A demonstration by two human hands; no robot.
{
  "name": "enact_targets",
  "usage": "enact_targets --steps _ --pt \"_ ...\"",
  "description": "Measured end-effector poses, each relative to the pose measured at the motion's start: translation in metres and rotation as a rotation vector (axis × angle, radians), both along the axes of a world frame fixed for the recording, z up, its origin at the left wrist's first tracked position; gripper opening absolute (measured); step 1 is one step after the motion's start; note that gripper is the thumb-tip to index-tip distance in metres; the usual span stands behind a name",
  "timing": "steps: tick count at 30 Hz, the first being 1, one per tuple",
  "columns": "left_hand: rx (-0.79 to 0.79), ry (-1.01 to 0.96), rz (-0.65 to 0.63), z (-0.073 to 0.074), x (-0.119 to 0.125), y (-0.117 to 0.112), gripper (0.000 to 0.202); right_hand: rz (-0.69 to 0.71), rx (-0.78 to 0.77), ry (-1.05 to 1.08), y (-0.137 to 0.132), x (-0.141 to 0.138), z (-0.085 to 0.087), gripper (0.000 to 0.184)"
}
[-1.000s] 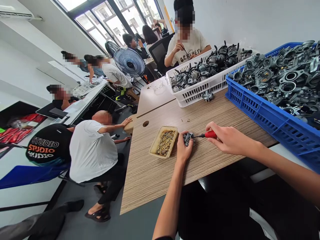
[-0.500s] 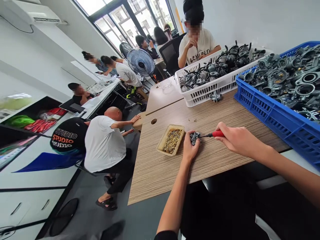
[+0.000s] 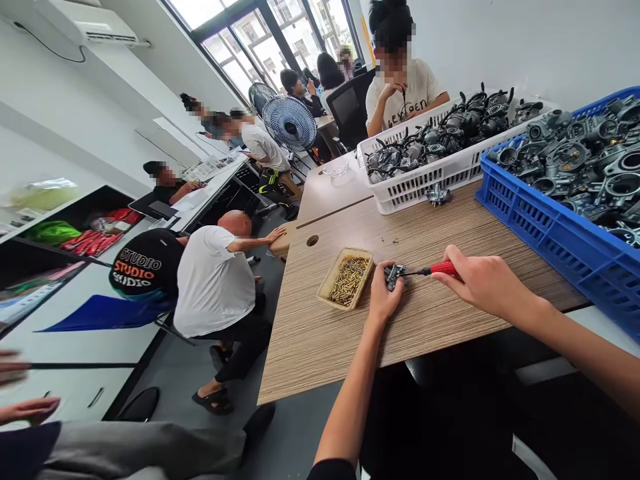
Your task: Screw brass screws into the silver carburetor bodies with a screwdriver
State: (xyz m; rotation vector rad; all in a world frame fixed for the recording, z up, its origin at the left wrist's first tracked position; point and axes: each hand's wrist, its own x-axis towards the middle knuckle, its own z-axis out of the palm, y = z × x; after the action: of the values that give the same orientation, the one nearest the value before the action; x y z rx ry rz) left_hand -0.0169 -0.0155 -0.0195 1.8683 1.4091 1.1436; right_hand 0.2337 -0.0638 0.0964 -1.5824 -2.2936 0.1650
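Observation:
My left hand (image 3: 386, 297) is closed around a small grey metal carburetor (image 3: 395, 277) just above the wood-grain table (image 3: 300, 347). In my right hand (image 3: 480, 280) is a screwdriver (image 3: 443, 268) with a red handle, its dark shaft pointing left. The screwdriver's tip meets the carburetor; my fingers hide part of the metal body, so I cannot tell exactly where it sits. Left of my left hand stands a shallow tray (image 3: 320, 293) full of small brass-coloured parts (image 3: 347, 280). Two tiny pieces (image 3: 395, 240) lie on the table beyond my hands.
A white basket (image 3: 383, 197) heaped with carburetors stands at the back, with one loose carburetor (image 3: 439, 195) in front of it. A blue crate (image 3: 550, 237) of metal carburetor bodies fills the right. A person in white (image 3: 215, 287) sits left; another person (image 3: 405, 87) sits opposite.
The view has shifted slightly, so most things sit a little farther right. A person's legs and hands have come in at lower left. Both my hands keep their grips.

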Motion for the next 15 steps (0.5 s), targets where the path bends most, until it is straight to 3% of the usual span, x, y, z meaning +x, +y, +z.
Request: enact_targets --steps 6,8,11,15 --pt "-0.014 0.005 0.004 -0.0006 -0.0008 0.0002 0.036 0.169 -0.062 0.162 -0.0014 0.0006 0.0048 0.014" --pt "-0.015 0.002 0.007 -0.0008 -0.0008 0.0003 0.037 0.131 -0.052 0.121 -0.0018 -0.0011 0.0041 0.012" --pt "-0.016 -0.001 0.012 -0.0008 -0.0006 0.0004 0.038 0.030 -0.035 0.018 -0.0024 -0.0033 0.0033 0.022" --pt "-0.020 0.007 0.017 -0.0013 -0.0008 0.0006 0.038 0.137 -0.070 0.135 -0.0030 -0.0014 0.0058 0.018"
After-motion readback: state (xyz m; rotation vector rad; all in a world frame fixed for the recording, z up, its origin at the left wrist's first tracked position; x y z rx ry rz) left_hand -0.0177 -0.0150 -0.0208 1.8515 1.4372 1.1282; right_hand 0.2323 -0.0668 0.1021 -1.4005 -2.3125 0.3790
